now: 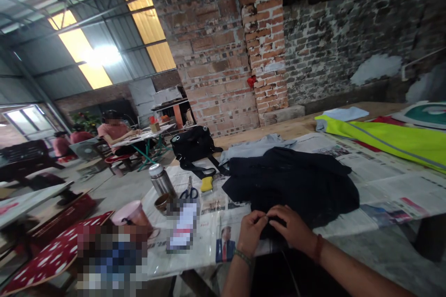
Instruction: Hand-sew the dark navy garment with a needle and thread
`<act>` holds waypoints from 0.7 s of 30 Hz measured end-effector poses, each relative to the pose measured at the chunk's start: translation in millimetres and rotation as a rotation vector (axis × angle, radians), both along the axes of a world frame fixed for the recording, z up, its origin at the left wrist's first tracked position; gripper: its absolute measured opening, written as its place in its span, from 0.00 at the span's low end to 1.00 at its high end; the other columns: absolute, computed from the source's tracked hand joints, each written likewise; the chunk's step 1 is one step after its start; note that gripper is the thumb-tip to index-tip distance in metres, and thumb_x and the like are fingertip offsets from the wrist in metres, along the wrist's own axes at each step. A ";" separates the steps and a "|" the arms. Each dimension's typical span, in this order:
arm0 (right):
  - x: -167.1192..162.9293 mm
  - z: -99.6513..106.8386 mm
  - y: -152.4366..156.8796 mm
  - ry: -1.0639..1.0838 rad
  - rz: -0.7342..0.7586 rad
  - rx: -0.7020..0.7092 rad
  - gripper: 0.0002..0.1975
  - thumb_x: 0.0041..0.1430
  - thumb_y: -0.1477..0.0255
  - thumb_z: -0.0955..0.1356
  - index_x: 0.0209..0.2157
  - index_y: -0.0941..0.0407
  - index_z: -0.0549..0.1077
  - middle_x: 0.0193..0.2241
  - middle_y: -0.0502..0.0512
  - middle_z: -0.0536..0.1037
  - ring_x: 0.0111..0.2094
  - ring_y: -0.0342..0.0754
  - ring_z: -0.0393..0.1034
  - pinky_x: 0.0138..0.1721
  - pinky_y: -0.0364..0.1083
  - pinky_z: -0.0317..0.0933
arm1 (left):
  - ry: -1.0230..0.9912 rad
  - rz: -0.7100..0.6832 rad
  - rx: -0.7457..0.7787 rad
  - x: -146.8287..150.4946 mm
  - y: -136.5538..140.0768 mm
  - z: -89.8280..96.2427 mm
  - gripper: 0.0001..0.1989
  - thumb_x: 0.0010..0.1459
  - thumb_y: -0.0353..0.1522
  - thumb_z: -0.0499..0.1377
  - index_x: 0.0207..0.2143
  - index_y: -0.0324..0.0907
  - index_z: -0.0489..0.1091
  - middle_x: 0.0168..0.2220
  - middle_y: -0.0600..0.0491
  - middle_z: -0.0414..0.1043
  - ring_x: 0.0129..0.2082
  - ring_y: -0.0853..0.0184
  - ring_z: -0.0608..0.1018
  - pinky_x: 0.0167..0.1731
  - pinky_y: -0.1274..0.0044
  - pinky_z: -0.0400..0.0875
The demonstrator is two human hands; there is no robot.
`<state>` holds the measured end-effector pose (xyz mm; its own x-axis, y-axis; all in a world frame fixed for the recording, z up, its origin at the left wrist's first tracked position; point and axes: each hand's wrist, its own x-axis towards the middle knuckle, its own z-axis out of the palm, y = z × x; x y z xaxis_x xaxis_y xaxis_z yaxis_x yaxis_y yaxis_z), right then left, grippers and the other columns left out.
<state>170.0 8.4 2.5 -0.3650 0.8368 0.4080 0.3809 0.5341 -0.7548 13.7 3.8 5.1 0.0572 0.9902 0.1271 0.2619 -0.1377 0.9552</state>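
Note:
My left hand (251, 231) and my right hand (291, 226) meet at the front edge of a dark navy garment (292, 181). Thumb and fingertips of each are pinched together, almost touching the other's. What sits between the fingertips is too small to make out. The garment lies bunched on newspaper (205, 236) spread over the table. Behind it is a folded light grey cloth (256, 146). To the left are scissors (190, 191) with dark handles, and a small yellow object (206, 184).
A steel flask (163, 182), a brown cup (165, 203) and a black bag (193, 144) with a strap stand left. At right are a yellow-green reflective garment (390, 137) and a green-and-white iron (423, 115). A pink bucket (134, 218) is beside the table. A person (114, 132) sits farther back.

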 end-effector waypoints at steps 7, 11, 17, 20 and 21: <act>-3.9 -0.2 3.0 0.151 -0.027 -0.100 0.07 0.53 0.70 0.63 0.28 0.53 0.72 0.32 0.51 0.75 0.37 0.48 0.67 0.46 0.49 0.54 | -0.020 0.006 -0.005 -0.1 0.4 0.4 0.07 0.45 0.34 0.58 0.22 0.40 0.73 0.19 0.59 0.65 0.23 0.71 0.64 0.26 0.80 0.58; -0.6 1.3 9.3 0.322 -0.114 -0.225 0.10 0.54 0.64 0.62 0.30 0.54 0.70 0.32 0.53 0.75 0.37 0.49 0.68 0.41 0.47 0.58 | -0.042 0.015 -0.028 -0.7 0.2 -1.2 0.07 0.42 0.33 0.60 0.26 0.40 0.73 0.21 0.59 0.66 0.23 0.71 0.65 0.25 0.80 0.59; -0.5 3.5 11.3 0.602 -0.168 -0.377 0.13 0.49 0.60 0.66 0.26 0.55 0.69 0.27 0.52 0.75 0.34 0.49 0.68 0.39 0.47 0.59 | -0.068 0.005 -0.067 -5.1 1.3 -3.4 0.06 0.42 0.33 0.61 0.23 0.39 0.71 0.17 0.61 0.61 0.20 0.74 0.61 0.21 0.81 0.55; 0.7 2.7 13.2 0.752 -0.186 -0.451 0.14 0.48 0.58 0.66 0.27 0.55 0.68 0.26 0.52 0.75 0.32 0.49 0.69 0.35 0.47 0.61 | -0.084 0.007 -0.087 -8.6 1.7 -4.0 0.04 0.41 0.32 0.61 0.22 0.39 0.71 0.16 0.62 0.59 0.19 0.75 0.60 0.21 0.82 0.53; 2.8 3.8 14.7 0.799 -0.186 -0.473 0.14 0.47 0.58 0.67 0.28 0.55 0.67 0.26 0.52 0.75 0.31 0.48 0.70 0.34 0.46 0.61 | -0.091 0.009 -0.092 -9.5 1.6 -4.0 0.04 0.40 0.31 0.61 0.22 0.39 0.71 0.16 0.62 0.58 0.19 0.75 0.59 0.20 0.82 0.53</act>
